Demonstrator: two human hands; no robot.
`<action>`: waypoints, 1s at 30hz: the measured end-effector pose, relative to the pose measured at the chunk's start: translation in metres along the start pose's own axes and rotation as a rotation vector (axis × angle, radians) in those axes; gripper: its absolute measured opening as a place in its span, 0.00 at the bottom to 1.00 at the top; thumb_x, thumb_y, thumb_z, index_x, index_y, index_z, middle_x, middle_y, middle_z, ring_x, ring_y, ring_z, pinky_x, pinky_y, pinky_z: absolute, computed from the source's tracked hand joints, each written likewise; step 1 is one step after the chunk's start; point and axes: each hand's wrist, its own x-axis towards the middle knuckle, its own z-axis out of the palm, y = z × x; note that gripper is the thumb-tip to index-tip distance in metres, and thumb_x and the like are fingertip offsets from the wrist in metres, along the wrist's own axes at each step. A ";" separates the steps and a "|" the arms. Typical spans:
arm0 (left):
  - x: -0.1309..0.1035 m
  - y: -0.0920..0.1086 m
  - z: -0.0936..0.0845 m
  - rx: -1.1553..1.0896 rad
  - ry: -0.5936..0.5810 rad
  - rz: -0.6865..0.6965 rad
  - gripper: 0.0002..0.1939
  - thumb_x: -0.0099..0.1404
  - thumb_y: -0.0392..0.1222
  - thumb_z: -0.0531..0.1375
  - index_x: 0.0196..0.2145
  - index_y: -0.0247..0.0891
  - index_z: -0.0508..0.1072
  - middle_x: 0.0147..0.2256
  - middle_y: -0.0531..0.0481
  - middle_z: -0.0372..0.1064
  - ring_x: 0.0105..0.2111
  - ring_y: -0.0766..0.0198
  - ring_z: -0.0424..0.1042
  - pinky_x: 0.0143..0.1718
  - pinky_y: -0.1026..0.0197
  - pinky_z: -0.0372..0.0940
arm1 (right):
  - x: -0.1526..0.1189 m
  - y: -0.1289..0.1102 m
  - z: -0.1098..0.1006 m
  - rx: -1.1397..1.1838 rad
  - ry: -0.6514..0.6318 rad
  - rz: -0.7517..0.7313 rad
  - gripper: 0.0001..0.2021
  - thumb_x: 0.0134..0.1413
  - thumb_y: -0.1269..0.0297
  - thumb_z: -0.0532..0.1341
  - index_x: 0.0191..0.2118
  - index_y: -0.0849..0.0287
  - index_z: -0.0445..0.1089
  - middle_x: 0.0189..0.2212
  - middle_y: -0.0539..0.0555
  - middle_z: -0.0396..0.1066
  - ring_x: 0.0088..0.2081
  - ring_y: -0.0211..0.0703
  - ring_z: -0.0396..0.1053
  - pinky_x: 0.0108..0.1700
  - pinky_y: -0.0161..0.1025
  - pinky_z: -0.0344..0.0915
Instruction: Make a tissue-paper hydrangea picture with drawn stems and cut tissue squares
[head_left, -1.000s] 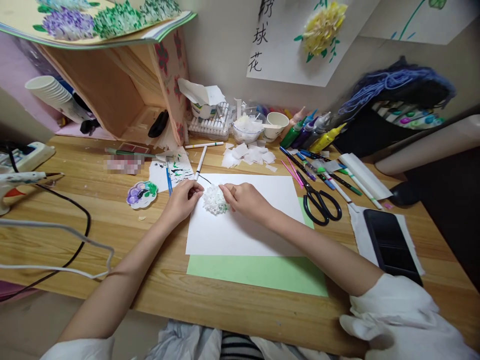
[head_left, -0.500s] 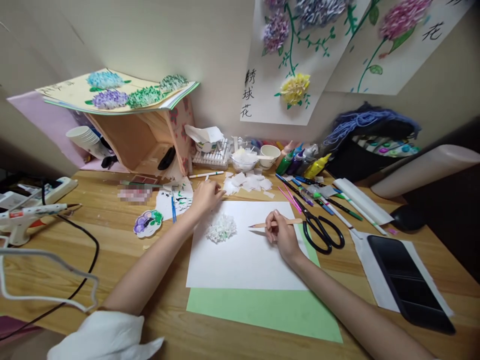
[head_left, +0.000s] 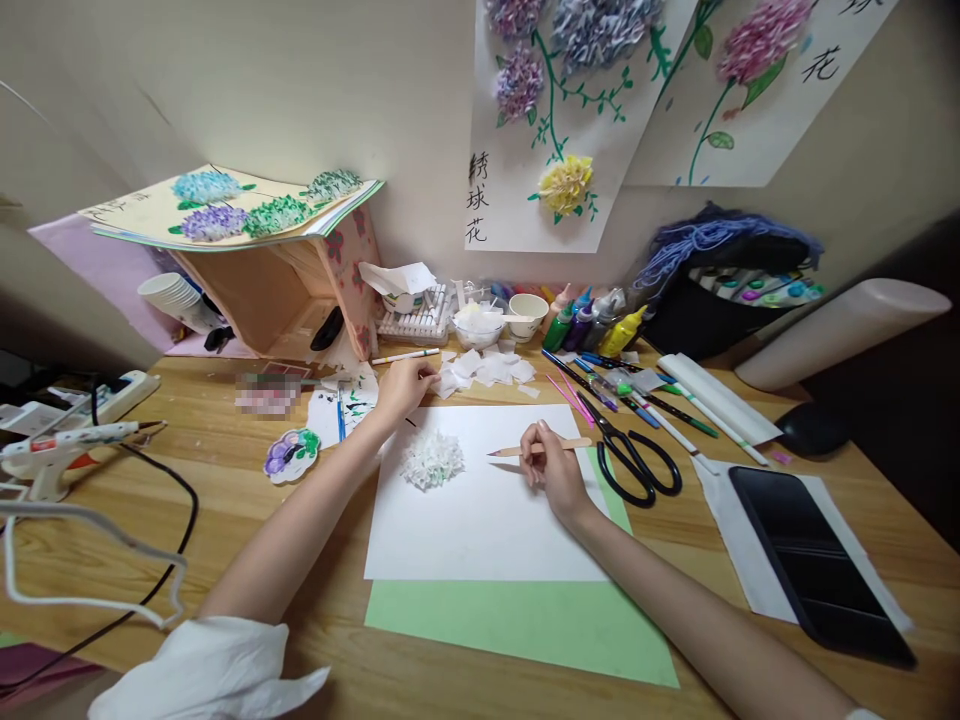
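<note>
My right hand point(head_left: 551, 462) holds a wooden pencil point(head_left: 517, 452) above the white paper point(head_left: 480, 530), with its tip pointing left. A white tissue flower point(head_left: 433, 460) with hints of green lies on the paper's upper left. Beyond it, my left hand point(head_left: 405, 388) is near the sheet's top left corner and the loose white tissue pieces point(head_left: 487, 370). Its fingers are bent together, and whatever they hold, if anything, is too small to make out. Green paper point(head_left: 525, 625) shows under the white sheet.
Black scissors point(head_left: 637, 462) lie right of the paper, below scattered pens. Farther right is a black phone point(head_left: 817, 560) on white tissue. A paint palette point(head_left: 291, 455) and a glue gun point(head_left: 67, 450) sit at left. Paint bottles point(head_left: 589, 325) stand at the back.
The view has shifted slightly, moving most things a little left in the picture. Both hands keep nearly the same places over the table, and the pencil is still held.
</note>
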 end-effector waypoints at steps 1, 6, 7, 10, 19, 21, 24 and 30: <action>0.000 0.001 -0.003 0.000 0.004 0.011 0.07 0.59 0.43 0.58 0.29 0.40 0.75 0.31 0.49 0.74 0.33 0.58 0.70 0.32 0.61 0.59 | 0.000 0.000 0.000 0.002 -0.002 0.001 0.23 0.57 0.45 0.49 0.20 0.57 0.58 0.09 0.45 0.55 0.11 0.31 0.50 0.14 0.31 0.46; -0.015 0.019 -0.026 -0.103 0.038 0.154 0.09 0.60 0.46 0.58 0.29 0.39 0.74 0.31 0.49 0.72 0.31 0.61 0.68 0.34 0.61 0.59 | 0.000 -0.001 -0.001 0.010 0.029 -0.012 0.24 0.57 0.45 0.49 0.19 0.57 0.59 0.09 0.45 0.55 0.11 0.31 0.51 0.14 0.31 0.46; -0.023 0.026 -0.032 -0.167 0.025 0.190 0.10 0.59 0.47 0.58 0.28 0.39 0.74 0.31 0.50 0.72 0.32 0.62 0.68 0.35 0.61 0.59 | 0.000 -0.001 -0.001 0.015 0.041 -0.024 0.24 0.57 0.45 0.49 0.19 0.57 0.59 0.09 0.45 0.55 0.11 0.31 0.51 0.14 0.31 0.46; -0.060 0.045 -0.043 -0.287 -0.096 0.231 0.10 0.59 0.48 0.59 0.28 0.40 0.75 0.33 0.50 0.70 0.36 0.60 0.67 0.38 0.59 0.60 | -0.003 -0.001 -0.004 0.059 0.043 -0.064 0.24 0.58 0.47 0.48 0.18 0.57 0.59 0.09 0.45 0.54 0.11 0.31 0.50 0.14 0.31 0.44; -0.145 0.052 0.000 0.045 -0.108 0.225 0.05 0.58 0.41 0.60 0.28 0.42 0.75 0.38 0.46 0.65 0.39 0.55 0.60 0.39 0.52 0.58 | -0.028 0.003 -0.007 -0.156 -0.291 -0.211 0.25 0.62 0.53 0.45 0.18 0.58 0.62 0.11 0.47 0.56 0.14 0.34 0.51 0.18 0.34 0.47; -0.146 0.050 0.005 0.118 -0.050 0.228 0.05 0.58 0.40 0.59 0.27 0.41 0.74 0.37 0.46 0.65 0.38 0.55 0.60 0.38 0.52 0.58 | -0.030 0.002 -0.005 -0.309 -0.409 -0.257 0.24 0.63 0.55 0.44 0.20 0.58 0.62 0.13 0.47 0.58 0.16 0.34 0.54 0.22 0.34 0.52; -0.144 0.050 0.006 0.176 0.011 0.241 0.05 0.59 0.39 0.58 0.28 0.40 0.74 0.37 0.46 0.66 0.37 0.56 0.60 0.37 0.53 0.58 | -0.030 -0.002 0.000 -0.512 -0.541 -0.336 0.21 0.64 0.59 0.44 0.22 0.58 0.61 0.17 0.48 0.60 0.22 0.35 0.59 0.29 0.35 0.56; -0.146 0.050 0.004 0.194 0.048 0.295 0.06 0.60 0.40 0.58 0.33 0.43 0.76 0.36 0.47 0.67 0.36 0.57 0.60 0.35 0.56 0.56 | -0.028 -0.003 0.004 -0.605 -0.578 -0.353 0.18 0.65 0.60 0.44 0.26 0.57 0.61 0.20 0.48 0.61 0.25 0.36 0.61 0.33 0.35 0.57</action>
